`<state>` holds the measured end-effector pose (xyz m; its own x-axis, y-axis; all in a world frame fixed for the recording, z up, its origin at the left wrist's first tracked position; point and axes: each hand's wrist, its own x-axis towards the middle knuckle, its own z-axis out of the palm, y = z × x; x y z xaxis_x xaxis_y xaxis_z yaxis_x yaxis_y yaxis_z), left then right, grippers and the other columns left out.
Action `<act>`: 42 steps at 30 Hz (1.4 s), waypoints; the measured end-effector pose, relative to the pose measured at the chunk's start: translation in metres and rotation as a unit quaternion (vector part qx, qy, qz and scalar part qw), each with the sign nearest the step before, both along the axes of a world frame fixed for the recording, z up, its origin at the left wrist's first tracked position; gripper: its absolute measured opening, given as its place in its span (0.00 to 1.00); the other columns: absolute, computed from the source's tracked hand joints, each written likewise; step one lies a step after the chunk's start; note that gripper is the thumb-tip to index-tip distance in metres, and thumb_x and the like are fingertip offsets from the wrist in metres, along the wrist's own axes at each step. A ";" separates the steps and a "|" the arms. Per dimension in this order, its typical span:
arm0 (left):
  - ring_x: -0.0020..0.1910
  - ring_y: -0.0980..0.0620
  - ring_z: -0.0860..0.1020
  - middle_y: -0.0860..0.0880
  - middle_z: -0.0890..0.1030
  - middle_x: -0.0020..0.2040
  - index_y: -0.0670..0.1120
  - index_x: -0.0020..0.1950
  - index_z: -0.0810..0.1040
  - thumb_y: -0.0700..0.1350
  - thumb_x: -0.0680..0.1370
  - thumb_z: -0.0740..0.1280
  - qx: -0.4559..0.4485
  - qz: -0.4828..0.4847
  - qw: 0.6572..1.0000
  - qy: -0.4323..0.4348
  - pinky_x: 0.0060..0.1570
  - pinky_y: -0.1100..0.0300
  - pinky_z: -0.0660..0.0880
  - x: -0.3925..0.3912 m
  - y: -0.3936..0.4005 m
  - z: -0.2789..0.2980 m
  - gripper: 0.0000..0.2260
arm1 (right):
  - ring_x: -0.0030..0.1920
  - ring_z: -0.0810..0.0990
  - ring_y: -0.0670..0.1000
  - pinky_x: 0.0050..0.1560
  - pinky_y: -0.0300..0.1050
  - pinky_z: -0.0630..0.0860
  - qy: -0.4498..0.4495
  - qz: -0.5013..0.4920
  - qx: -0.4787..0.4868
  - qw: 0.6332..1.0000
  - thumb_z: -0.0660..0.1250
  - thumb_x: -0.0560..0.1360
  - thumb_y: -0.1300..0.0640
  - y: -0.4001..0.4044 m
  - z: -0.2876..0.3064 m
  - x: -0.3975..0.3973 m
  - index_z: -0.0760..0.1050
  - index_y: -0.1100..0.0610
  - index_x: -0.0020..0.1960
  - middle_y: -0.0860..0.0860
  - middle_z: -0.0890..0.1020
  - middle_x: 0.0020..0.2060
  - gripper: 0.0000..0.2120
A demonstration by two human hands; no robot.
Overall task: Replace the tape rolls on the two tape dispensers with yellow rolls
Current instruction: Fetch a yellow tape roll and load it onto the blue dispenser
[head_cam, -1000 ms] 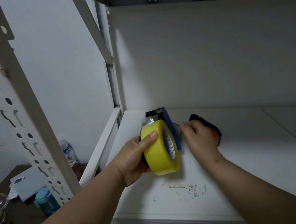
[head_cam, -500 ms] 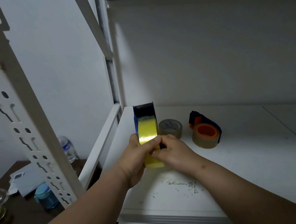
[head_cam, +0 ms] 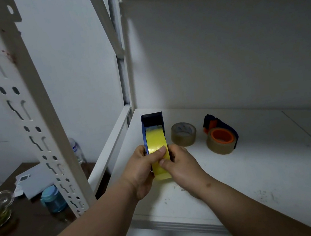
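Hands, the left hand [head_cam: 140,170] and right hand [head_cam: 180,166], both pinch the yellow roll [head_cam: 158,153] sitting in the blue dispenser [head_cam: 151,119], with the second dispenser [head_cam: 220,128] at three o'clock on the shelf [head_cam: 259,173].

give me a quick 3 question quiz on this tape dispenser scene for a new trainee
1. True or false: the yellow roll sits in the blue dispenser that both hands hold.
2. Which roll does the second dispenser, lying on the shelf, carry?
A. a yellow roll
B. a brown roll on an orange hub
C. no roll
3. Fill in: the loose brown roll lies between the held dispenser and the ____ dispenser.

Key: 1 true, with the left hand and right hand gripping it; 2 B, the brown roll; 3 second.
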<state>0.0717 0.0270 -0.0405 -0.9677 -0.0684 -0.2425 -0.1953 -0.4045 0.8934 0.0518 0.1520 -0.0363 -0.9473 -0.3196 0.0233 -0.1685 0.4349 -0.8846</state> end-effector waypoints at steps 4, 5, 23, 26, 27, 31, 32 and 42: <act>0.49 0.42 0.82 0.34 0.81 0.56 0.34 0.64 0.71 0.42 0.74 0.74 -0.040 0.015 0.999 -0.007 0.52 0.47 0.78 0.003 -0.001 -0.004 0.23 | 0.50 0.76 0.51 0.43 0.42 0.73 -0.035 -0.033 -0.008 0.999 0.63 0.75 0.54 -0.006 -0.007 0.000 0.71 0.55 0.55 0.54 0.73 0.56 0.10; 0.47 0.43 0.82 0.35 0.82 0.52 0.35 0.62 0.71 0.43 0.72 0.75 -0.049 0.022 0.999 -0.008 0.50 0.48 0.79 0.003 -0.001 -0.004 0.24 | 0.50 0.77 0.51 0.42 0.43 0.73 -0.044 -0.039 -0.020 0.998 0.64 0.75 0.54 -0.007 -0.008 0.000 0.71 0.55 0.53 0.54 0.74 0.55 0.08; 0.47 0.45 0.78 0.37 0.82 0.53 0.39 0.58 0.77 0.58 0.77 0.67 -0.185 0.022 0.982 -0.039 0.58 0.45 0.77 -0.012 -0.013 0.002 0.23 | 0.54 0.81 0.55 0.56 0.59 0.78 -0.147 -0.014 -0.086 0.985 0.69 0.74 0.52 0.001 -0.002 -0.008 0.72 0.48 0.51 0.51 0.81 0.54 0.09; 0.45 0.45 0.77 0.41 0.79 0.47 0.38 0.52 0.77 0.62 0.75 0.67 -0.203 0.028 0.978 -0.039 0.55 0.45 0.77 -0.015 -0.013 -0.001 0.26 | 0.49 0.82 0.51 0.51 0.52 0.80 -0.128 -0.017 -0.042 0.991 0.70 0.73 0.51 0.003 0.004 -0.012 0.73 0.48 0.46 0.49 0.82 0.49 0.06; 0.44 0.45 0.76 0.41 0.79 0.46 0.40 0.48 0.76 0.63 0.74 0.68 -0.206 0.029 0.977 -0.037 0.51 0.47 0.77 -0.017 -0.012 -0.002 0.24 | 0.45 0.82 0.49 0.46 0.48 0.79 -0.113 -0.016 -0.016 0.993 0.70 0.72 0.49 0.005 0.008 -0.014 0.74 0.49 0.43 0.49 0.82 0.45 0.06; 0.39 0.49 0.74 0.45 0.75 0.39 0.45 0.43 0.70 0.65 0.73 0.68 -0.223 0.030 0.974 -0.038 0.43 0.55 0.74 -0.019 -0.013 -0.003 0.23 | 0.47 0.80 0.50 0.43 0.43 0.73 -0.024 -0.066 0.074 0.995 0.65 0.67 0.39 0.007 0.026 -0.033 0.78 0.55 0.48 0.52 0.81 0.45 0.21; 0.38 0.49 0.74 0.45 0.75 0.39 0.45 0.43 0.71 0.66 0.72 0.68 -0.228 0.028 0.972 -0.037 0.43 0.56 0.74 -0.019 -0.014 -0.003 0.23 | 0.51 0.79 0.51 0.48 0.46 0.75 0.014 -0.090 0.087 0.992 0.65 0.68 0.39 0.006 0.030 -0.039 0.78 0.54 0.53 0.51 0.80 0.49 0.22; 0.40 0.48 0.76 0.44 0.76 0.40 0.45 0.45 0.70 0.65 0.72 0.68 -0.248 0.002 0.968 -0.036 0.45 0.55 0.75 -0.019 -0.018 -0.001 0.23 | 0.61 0.75 0.56 0.61 0.53 0.73 0.136 -0.038 0.235 0.962 0.63 0.74 0.46 -0.014 0.041 -0.076 0.74 0.47 0.65 0.55 0.73 0.62 0.20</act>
<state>0.0530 0.0091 -0.0417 -0.9489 -0.1979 -0.2458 -0.2636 0.0692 0.9621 -0.0243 0.1382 0.0050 -0.9474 -0.2863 0.1433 -0.3184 0.7960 -0.5149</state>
